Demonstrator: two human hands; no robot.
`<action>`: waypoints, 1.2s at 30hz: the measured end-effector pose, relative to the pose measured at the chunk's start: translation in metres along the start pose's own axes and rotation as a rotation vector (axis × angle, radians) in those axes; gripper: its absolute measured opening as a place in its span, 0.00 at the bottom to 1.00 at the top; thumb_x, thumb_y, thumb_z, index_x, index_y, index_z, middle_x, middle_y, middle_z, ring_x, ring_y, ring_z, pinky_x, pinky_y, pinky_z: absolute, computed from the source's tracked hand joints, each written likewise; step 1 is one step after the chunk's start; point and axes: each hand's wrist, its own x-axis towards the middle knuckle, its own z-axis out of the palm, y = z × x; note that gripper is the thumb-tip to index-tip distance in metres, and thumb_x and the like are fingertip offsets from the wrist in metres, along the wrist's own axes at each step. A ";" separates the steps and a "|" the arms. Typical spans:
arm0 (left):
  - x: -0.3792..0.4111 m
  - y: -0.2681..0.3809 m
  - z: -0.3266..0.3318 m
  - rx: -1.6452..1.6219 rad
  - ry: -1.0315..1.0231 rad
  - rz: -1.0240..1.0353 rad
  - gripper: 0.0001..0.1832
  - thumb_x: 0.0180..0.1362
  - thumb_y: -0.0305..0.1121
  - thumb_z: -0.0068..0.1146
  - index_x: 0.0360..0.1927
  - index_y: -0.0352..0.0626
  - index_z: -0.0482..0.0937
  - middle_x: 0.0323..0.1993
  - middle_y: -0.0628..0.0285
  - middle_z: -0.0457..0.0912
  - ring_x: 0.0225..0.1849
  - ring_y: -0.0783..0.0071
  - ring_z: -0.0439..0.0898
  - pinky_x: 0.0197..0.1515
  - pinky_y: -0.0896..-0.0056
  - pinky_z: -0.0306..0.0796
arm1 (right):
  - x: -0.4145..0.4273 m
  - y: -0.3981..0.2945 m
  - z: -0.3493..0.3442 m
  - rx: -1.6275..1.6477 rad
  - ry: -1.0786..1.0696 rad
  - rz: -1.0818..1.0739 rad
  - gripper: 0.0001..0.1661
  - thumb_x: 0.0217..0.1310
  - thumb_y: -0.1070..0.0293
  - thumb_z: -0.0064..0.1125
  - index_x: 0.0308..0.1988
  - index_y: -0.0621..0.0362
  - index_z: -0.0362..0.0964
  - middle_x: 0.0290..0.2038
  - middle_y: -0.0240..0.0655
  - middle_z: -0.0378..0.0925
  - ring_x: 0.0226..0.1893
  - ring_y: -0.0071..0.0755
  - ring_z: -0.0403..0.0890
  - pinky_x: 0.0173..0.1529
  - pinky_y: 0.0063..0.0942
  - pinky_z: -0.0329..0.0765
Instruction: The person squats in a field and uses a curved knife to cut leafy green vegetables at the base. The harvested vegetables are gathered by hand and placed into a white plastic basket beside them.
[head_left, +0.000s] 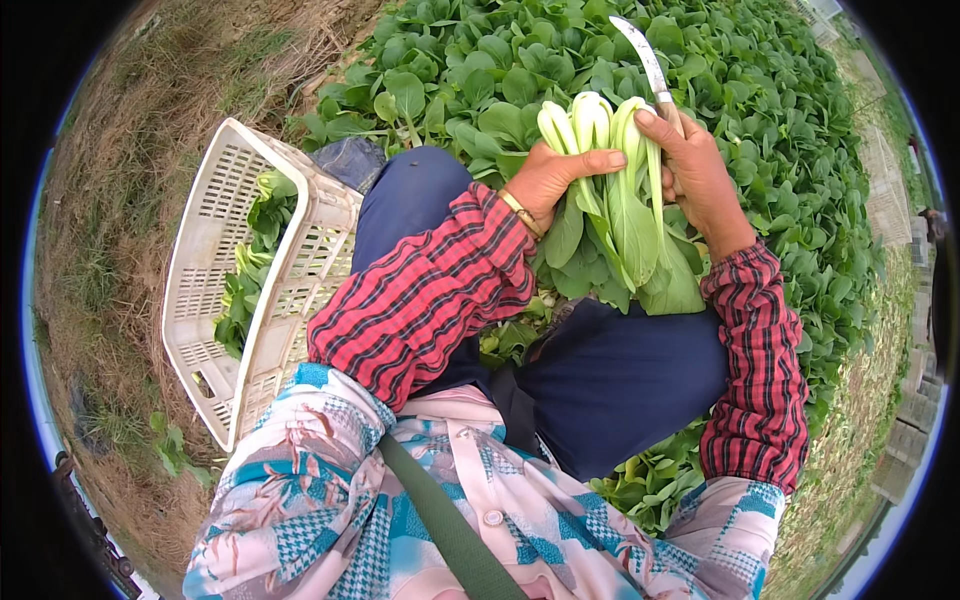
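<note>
Several heads of bok choy (634, 217) hang leaves down between my hands, their pale stem bases upward. My left hand (555, 176) grips them from the left, its thumb across the stems. In my right hand (690, 161) is the handle of a knife (646, 56) with a curved, spotted blade pointing up and left; the thumb of that hand rests on the rightmost head. The leaf tips hang above my right knee. To the left, a white plastic crate (289, 277) holds more cut bok choy (247, 292).
Dense growing bok choy (787, 150) spreads ahead and to the right. Dry straw and grass (112, 247) cover the ground beyond the crate at the left. Leafy plants (656, 480) also grow below my right thigh. Stacked crates (911, 412) stand at the far right edge.
</note>
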 end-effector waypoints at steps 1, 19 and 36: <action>-0.001 0.000 0.002 -0.038 0.003 -0.034 0.21 0.49 0.27 0.63 0.47 0.36 0.73 0.39 0.58 0.79 0.39 0.69 0.79 0.45 0.68 0.74 | 0.000 0.002 -0.002 0.035 0.001 -0.015 0.20 0.55 0.56 0.60 0.39 0.61 0.69 0.19 0.24 0.68 0.09 0.11 0.61 0.11 0.14 0.56; 0.021 -0.048 0.012 -0.083 -0.076 -0.085 0.24 0.44 0.32 0.69 0.47 0.39 0.75 0.41 0.64 0.80 0.42 0.76 0.77 0.46 0.72 0.70 | -0.014 0.011 -0.033 -0.432 0.245 -0.214 0.10 0.55 0.70 0.49 0.37 0.61 0.72 0.24 0.23 0.70 0.24 0.14 0.68 0.29 0.13 0.65; 0.021 -0.042 0.024 -0.018 -0.112 -0.043 0.27 0.30 0.18 0.69 0.41 0.37 0.76 0.34 0.60 0.81 0.37 0.71 0.79 0.43 0.70 0.72 | -0.006 -0.011 -0.061 0.250 0.390 -0.148 0.09 0.62 0.67 0.51 0.40 0.59 0.69 0.29 0.29 0.77 0.16 0.10 0.69 0.17 0.08 0.62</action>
